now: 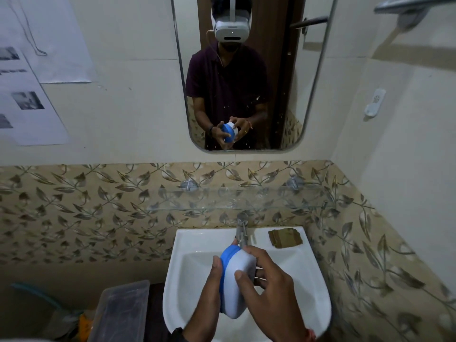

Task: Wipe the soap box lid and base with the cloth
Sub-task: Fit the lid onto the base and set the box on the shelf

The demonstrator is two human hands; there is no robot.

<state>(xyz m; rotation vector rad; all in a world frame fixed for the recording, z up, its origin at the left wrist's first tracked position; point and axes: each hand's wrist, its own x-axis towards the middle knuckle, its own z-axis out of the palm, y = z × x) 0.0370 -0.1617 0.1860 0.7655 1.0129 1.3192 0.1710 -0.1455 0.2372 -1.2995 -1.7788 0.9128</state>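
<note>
A soap box (pixel 237 282) with a blue part on the left and a white part on the right is held on its edge above the white sink (pixel 177 275). My left hand (pixel 209 292) grips its blue side from the left. My right hand (pixel 269 287) grips the white side, thumb on its face and fingers around the far edge. The two parts sit closed together. A folded brown cloth (pixel 285 237) lies on the sink's back right corner, apart from both hands.
A metal tap (pixel 241 230) stands at the sink's back, just beyond the box. A glass shelf (pixel 222 201) runs above it under a mirror (pixel 246 70). A clear plastic bin (pixel 121 314) sits left of the sink. The right wall stands close by.
</note>
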